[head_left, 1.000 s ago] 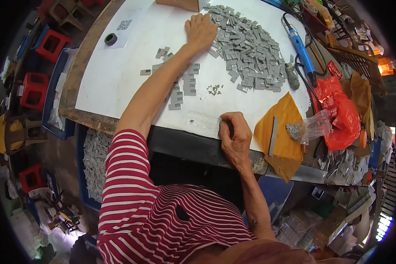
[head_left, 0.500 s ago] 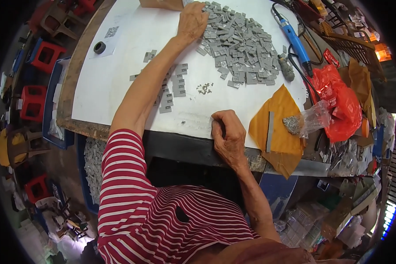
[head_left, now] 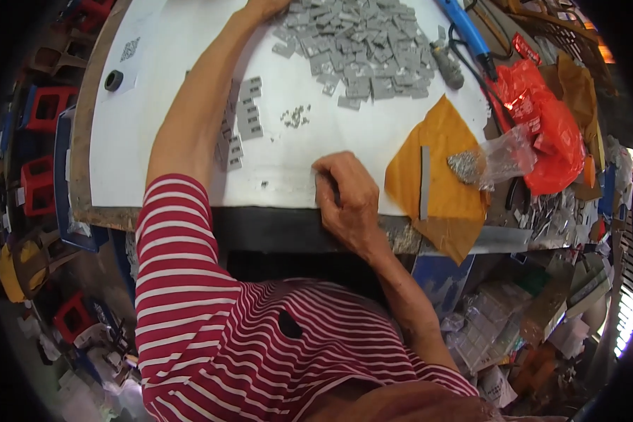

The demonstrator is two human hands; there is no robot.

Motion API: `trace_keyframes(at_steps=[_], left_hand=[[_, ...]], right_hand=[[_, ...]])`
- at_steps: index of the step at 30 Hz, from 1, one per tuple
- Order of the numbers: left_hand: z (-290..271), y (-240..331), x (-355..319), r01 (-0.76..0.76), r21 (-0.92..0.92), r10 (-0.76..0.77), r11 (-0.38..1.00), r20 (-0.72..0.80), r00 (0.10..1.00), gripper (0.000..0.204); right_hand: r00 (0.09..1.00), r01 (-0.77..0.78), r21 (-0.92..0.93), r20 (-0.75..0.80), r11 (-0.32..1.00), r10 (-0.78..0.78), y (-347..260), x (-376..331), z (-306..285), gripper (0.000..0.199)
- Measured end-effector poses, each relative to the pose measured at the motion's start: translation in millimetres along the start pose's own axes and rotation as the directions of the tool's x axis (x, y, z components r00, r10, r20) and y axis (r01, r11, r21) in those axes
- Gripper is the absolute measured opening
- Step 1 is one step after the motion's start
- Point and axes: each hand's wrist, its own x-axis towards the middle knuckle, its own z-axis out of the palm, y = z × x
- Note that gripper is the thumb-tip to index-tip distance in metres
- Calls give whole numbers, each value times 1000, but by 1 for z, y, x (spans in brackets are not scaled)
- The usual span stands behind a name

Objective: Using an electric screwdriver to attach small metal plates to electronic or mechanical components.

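My left hand [head_left: 266, 7] reaches to the far edge of the view, beside the left side of a heap of small grey flat pieces [head_left: 362, 53]; its fingers are cut off by the frame. My right hand [head_left: 350, 202] rests closed on the front edge of the white table top [head_left: 288, 151], and its curled fingers hide whatever may be in them. Partly under my left forearm, grey notched pieces [head_left: 249, 112] lie in overlapping rows. To the right of these sits a small cluster of tiny metal bits [head_left: 295, 116]. One tiny dark bit [head_left: 264, 183] lies nearer to me.
To the right lie an orange-brown sheet [head_left: 439, 186] with a grey strip [head_left: 424, 183], a clear bag of small metal parts [head_left: 468, 167], a red plastic bag [head_left: 541, 133] and a blue corded tool [head_left: 468, 28]. A dark ring [head_left: 113, 81] is at the left.
The view has shifted, so the table's things sit higher and further left. My left hand, still beside the heap, is now mostly out of frame. My right hand stays closed at the table edge.
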Motion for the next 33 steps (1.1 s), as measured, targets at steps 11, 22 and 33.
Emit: trace_keyframes(at_steps=[11, 22, 33], left_hand=[[-13, 38, 5, 155, -96, -156, 983, -9, 988, 23], [-90, 53, -19, 539, -524, -551, 659, 150, 821, 38], [-93, 56, -58, 474, -545, -496, 692, 118, 860, 28]], right_hand=[[1000, -6, -12, -14, 1000, 6, 3, -2, 1, 17], [1000, 4, -28, -21, 1000, -5, 3, -4, 2, 15], [1000, -20, -37, -11, 999, 20, -1, -5, 1, 13]])
